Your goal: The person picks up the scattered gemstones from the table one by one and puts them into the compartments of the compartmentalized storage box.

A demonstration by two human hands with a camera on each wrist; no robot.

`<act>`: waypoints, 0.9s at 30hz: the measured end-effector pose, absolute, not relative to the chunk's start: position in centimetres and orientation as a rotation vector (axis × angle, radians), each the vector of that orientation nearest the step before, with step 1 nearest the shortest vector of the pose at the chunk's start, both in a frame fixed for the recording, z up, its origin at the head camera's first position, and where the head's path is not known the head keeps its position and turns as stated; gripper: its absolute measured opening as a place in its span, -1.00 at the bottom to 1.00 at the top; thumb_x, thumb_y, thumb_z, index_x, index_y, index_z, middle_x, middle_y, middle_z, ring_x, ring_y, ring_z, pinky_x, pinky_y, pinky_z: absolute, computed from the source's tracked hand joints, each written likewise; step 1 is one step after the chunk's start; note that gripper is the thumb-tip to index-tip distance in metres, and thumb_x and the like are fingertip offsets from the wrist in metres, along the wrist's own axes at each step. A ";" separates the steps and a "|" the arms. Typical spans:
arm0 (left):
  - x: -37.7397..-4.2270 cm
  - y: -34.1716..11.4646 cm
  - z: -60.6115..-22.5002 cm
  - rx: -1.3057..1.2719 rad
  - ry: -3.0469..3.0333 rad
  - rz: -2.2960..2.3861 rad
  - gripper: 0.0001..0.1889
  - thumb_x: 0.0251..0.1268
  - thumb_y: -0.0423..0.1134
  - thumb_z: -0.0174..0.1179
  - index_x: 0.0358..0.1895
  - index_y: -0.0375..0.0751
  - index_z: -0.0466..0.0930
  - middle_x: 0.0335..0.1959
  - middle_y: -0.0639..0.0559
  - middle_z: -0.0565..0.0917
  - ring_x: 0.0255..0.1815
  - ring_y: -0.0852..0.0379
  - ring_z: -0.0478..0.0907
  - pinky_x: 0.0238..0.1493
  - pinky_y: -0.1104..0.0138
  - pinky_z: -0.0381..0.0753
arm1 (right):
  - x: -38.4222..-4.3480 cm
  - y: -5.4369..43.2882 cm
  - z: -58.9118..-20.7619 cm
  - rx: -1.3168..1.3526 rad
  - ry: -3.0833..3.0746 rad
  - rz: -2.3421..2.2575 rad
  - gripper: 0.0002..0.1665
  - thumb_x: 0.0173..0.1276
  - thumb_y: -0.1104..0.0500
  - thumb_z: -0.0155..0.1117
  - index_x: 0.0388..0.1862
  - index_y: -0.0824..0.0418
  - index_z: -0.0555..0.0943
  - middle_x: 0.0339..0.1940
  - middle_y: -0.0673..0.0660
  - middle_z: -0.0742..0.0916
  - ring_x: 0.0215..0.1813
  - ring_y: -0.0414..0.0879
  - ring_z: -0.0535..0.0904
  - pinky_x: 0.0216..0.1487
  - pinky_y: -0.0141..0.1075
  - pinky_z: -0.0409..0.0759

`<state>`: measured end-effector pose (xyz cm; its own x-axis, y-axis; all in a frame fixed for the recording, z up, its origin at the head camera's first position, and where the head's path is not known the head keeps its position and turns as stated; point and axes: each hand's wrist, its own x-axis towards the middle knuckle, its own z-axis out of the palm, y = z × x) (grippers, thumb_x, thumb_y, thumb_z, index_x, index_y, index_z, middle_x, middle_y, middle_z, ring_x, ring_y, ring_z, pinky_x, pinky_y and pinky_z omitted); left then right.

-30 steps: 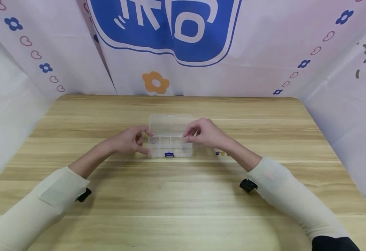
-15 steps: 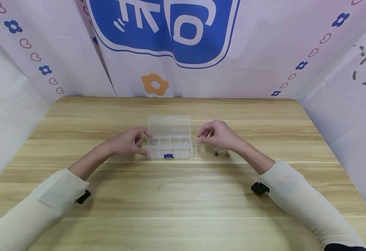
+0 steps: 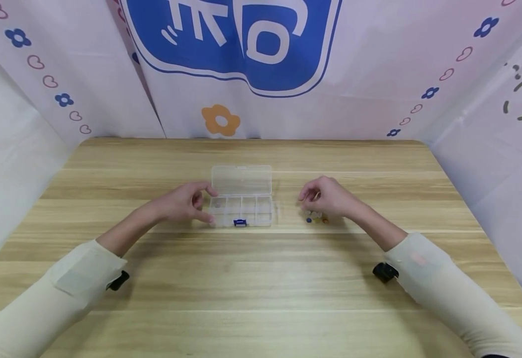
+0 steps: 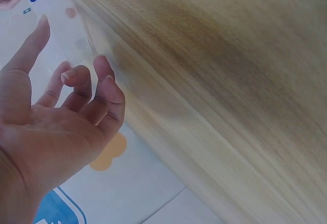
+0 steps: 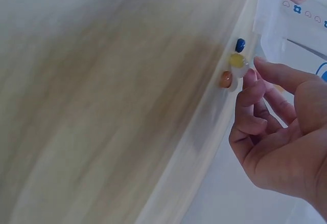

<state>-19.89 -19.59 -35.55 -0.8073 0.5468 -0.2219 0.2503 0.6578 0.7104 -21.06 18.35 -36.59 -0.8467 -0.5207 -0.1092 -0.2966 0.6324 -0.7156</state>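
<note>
A clear plastic compartment box (image 3: 261,219) sits on the table, its lid (image 3: 241,180) folded back and a blue latch (image 3: 240,223) at its front. My left hand (image 3: 182,201) holds the box's left end, thumb at the front corner and index finger at the back one. A small clear piece (image 3: 218,204) is visible in a left compartment. To the right, my right hand (image 3: 328,196) hovers at a little pile of beads, thumb and fingertips slightly apart with nothing visible between them. The right wrist view shows a blue bead (image 5: 240,45), a yellow bead (image 5: 236,60), an orange-brown bead (image 5: 226,79) and clear ones.
The wood-grain table (image 3: 243,288) extends forward to a printed white cloth (image 3: 314,114) hanging at its back edge. White cloth also hangs on both sides. Black wrist cameras stick out under both sleeves.
My right hand has moved right, from above the box's right compartments to the beads, which were partly hidden behind the right forearm. The left hand has stayed on the box.
</note>
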 end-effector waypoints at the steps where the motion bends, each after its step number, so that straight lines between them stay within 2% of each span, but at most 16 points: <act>1: -19.9 -19.6 -35.6 0.625 2.456 0.963 -0.42 0.22 -0.30 0.51 0.23 -0.45 0.46 -0.51 0.02 0.40 -0.46 0.10 0.32 -0.43 0.34 0.36 | -21.1 18.5 -36.7 -0.658 2.552 -1.029 -0.89 0.32 0.41 0.39 -0.17 0.37 0.72 -0.32 0.13 0.77 -0.24 -0.06 0.66 -0.21 -0.29 0.62; 12: -19.9 -19.6 -35.5 0.625 2.453 0.967 -0.42 0.20 -0.32 0.51 0.22 -0.45 0.47 -0.52 0.03 0.40 -0.47 0.11 0.31 -0.43 0.35 0.35 | -21.4 19.1 -37.3 -0.661 2.569 -0.954 -0.94 0.29 0.35 0.50 -0.30 0.30 0.75 -0.33 0.08 0.78 -0.26 -0.10 0.63 -0.19 -0.27 0.61; 27: -19.8 -19.5 -35.4 0.616 2.446 0.970 -0.42 0.20 -0.34 0.51 0.22 -0.46 0.46 -0.53 0.02 0.38 -0.49 0.12 0.30 -0.45 0.36 0.35 | -21.5 18.9 -37.0 -0.609 2.569 -0.890 -0.95 0.36 0.33 0.46 -0.23 0.31 0.75 -0.30 0.10 0.78 -0.25 -0.09 0.63 -0.17 -0.26 0.60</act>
